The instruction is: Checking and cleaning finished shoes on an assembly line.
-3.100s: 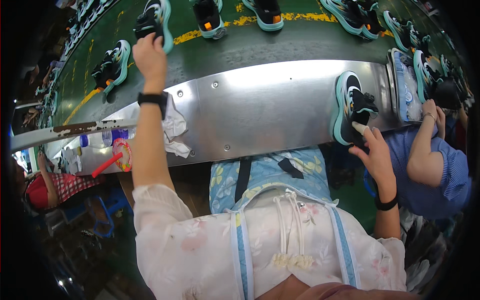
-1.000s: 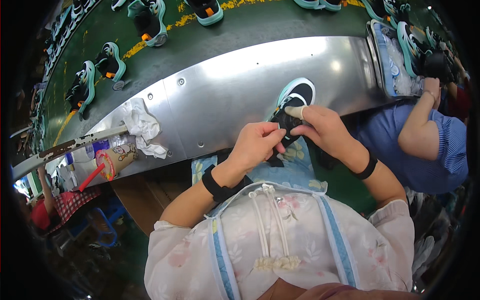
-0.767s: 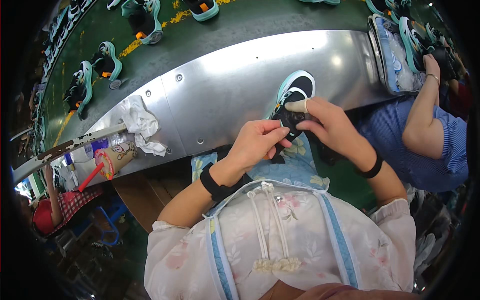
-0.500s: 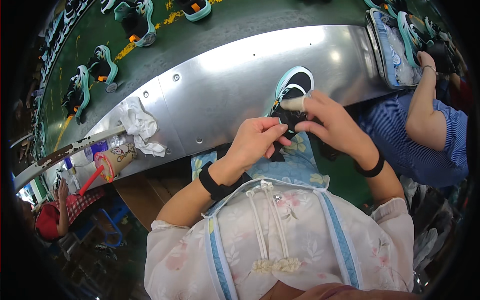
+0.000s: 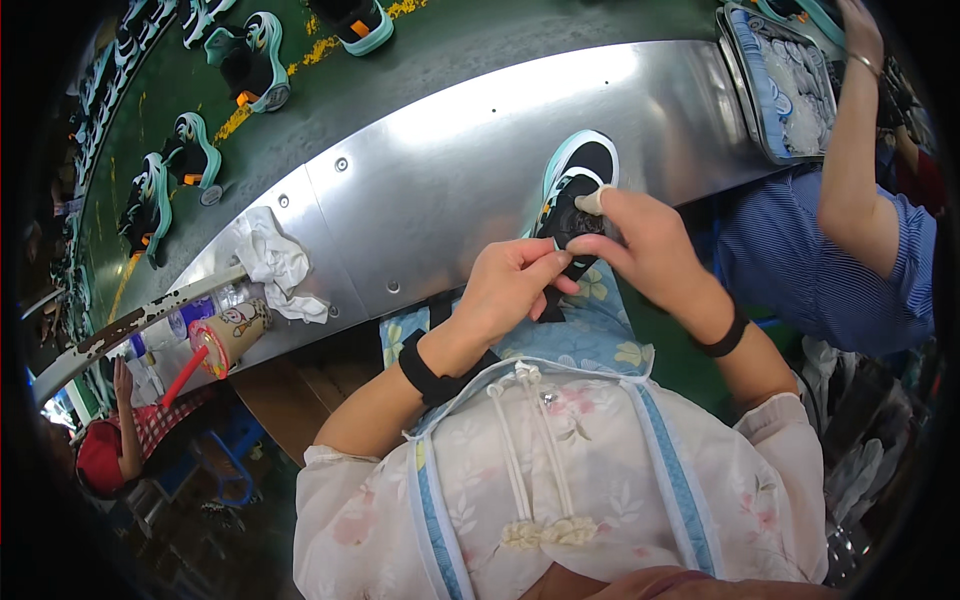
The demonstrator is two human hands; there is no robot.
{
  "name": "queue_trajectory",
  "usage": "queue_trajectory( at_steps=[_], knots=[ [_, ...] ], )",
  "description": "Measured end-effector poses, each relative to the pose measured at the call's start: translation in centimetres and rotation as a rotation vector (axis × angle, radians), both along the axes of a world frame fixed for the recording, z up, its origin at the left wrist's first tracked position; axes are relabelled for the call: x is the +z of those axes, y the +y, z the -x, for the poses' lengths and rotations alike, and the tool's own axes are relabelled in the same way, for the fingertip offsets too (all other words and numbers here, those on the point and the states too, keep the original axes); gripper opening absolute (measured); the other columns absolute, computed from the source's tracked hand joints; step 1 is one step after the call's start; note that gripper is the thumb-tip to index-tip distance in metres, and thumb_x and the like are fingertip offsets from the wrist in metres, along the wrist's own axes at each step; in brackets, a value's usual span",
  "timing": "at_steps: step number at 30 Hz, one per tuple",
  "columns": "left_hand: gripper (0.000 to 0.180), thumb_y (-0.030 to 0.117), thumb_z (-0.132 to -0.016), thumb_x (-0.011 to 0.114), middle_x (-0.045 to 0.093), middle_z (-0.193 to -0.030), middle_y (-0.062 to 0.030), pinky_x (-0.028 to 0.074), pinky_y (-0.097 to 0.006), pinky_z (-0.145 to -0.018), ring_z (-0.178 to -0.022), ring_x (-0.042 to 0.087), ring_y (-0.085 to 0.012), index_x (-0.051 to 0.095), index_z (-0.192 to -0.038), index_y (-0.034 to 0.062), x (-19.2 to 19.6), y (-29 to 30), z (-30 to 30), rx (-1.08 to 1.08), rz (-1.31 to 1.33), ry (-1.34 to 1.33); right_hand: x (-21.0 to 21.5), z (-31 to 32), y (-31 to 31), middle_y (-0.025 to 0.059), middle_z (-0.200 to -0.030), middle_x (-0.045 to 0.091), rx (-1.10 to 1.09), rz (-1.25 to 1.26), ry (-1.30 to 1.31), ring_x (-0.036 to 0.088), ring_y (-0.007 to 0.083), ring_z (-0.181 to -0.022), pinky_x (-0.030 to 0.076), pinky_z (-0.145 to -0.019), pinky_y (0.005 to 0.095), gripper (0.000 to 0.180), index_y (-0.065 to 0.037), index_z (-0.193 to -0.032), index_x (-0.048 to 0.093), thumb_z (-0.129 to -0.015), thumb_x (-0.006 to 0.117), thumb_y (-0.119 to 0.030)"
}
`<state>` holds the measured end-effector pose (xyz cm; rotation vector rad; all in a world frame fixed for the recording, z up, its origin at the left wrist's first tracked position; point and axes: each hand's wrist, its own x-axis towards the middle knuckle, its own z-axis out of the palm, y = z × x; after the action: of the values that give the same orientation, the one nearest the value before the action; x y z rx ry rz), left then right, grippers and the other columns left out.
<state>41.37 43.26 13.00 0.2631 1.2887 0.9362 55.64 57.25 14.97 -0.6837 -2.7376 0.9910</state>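
One sneaker [image 5: 591, 155], black with white and mint green trim, points away from me at the near edge of the metal worktop. At its heel end, the thumb and forefinger of my left hand [image 5: 512, 283] are pinched together on the shoe's edge. My right hand [image 5: 650, 243] curves over the black upper around the opening, its thumb tip close to the left fingertips. A beige cover wraps the right forefinger and rests on the shoe. Whatever lies between the fingertips is too small and dark to make out.
More sneakers [image 5: 250, 65] stand on the green conveyor beyond the worktop [image 5: 430, 150]. Left lie a crumpled white cloth [image 5: 272, 258], a cup with a red straw [image 5: 228, 335] and a chipped metal bar [image 5: 140, 318]. Right, a tray of small parts [image 5: 790, 95] sits beside a co-worker's arm [image 5: 850, 190].
My right hand has come down and in, its covered forefinger now on the shoe's upper. The left hand keeps its pinch. The co-worker's arm has reached farther forward. The conveyor shoes have shifted slightly left.
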Motion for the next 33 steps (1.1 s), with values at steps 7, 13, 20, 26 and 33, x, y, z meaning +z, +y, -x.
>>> queue_trajectory(
  at_steps=[7,13,20,26,33],
  knots=[
    [0.024,0.02,-0.094,0.056,0.07,-0.081,-0.0092,0.038,-0.02,-0.045,-0.046,0.047,-0.0071,0.067,-0.101,-0.0004,0.4,0.4,-0.5,0.008,0.007,0.011,-1.0,-0.7,-0.6,0.0118,-0.076,0.056,-0.074,-0.029,0.05,0.056,0.0295,-0.069,0.046,-0.06,0.0386,0.033,-0.005,-0.093,0.058,-0.074,0.075,-0.025],
    [0.023,0.019,-0.095,0.056,0.07,-0.081,-0.0096,0.038,-0.02,-0.045,-0.046,0.047,-0.0071,0.067,-0.101,-0.0004,0.1,0.7,-0.9,0.023,0.017,0.0,0.3,-0.9,1.3,0.012,-0.08,0.06,0.037,0.279,0.064,0.057,0.0267,-0.067,0.046,-0.062,0.0333,0.036,-0.002,-0.101,0.063,-0.075,0.077,-0.022],
    [0.024,0.019,-0.095,0.055,0.07,-0.081,-0.0094,0.038,-0.02,-0.045,-0.046,0.047,-0.0072,0.067,-0.102,-0.001,0.2,1.2,-1.1,0.014,0.008,-0.013,-0.6,-1.1,1.3,0.0098,-0.075,0.057,0.004,0.038,0.087,0.056,0.0291,-0.076,0.043,-0.071,0.0378,0.029,-0.006,-0.096,0.059,-0.077,0.073,-0.022],
    [0.025,0.02,-0.095,0.055,0.07,-0.082,-0.0093,0.038,-0.019,-0.045,-0.046,0.047,-0.007,0.067,-0.102,-0.0008,0.4,1.9,-1.6,0.003,0.012,0.019,-1.1,-1.8,0.6,0.0076,-0.085,0.062,-0.064,-0.025,0.091,0.052,0.0248,-0.076,0.042,-0.073,0.035,0.037,-0.006,-0.107,0.065,-0.074,0.076,-0.019],
    [0.025,0.019,-0.095,0.055,0.07,-0.082,-0.0096,0.038,-0.02,-0.045,-0.045,0.047,-0.0067,0.067,-0.102,-0.0008,0.2,2.4,-1.8,0.006,0.011,0.0,0.0,-1.6,3.4,0.0079,-0.09,0.063,0.038,0.34,0.036,0.055,0.0188,-0.07,0.047,-0.066,0.0282,0.042,-0.007,-0.115,0.064,-0.075,0.075,-0.011]
  ],
)
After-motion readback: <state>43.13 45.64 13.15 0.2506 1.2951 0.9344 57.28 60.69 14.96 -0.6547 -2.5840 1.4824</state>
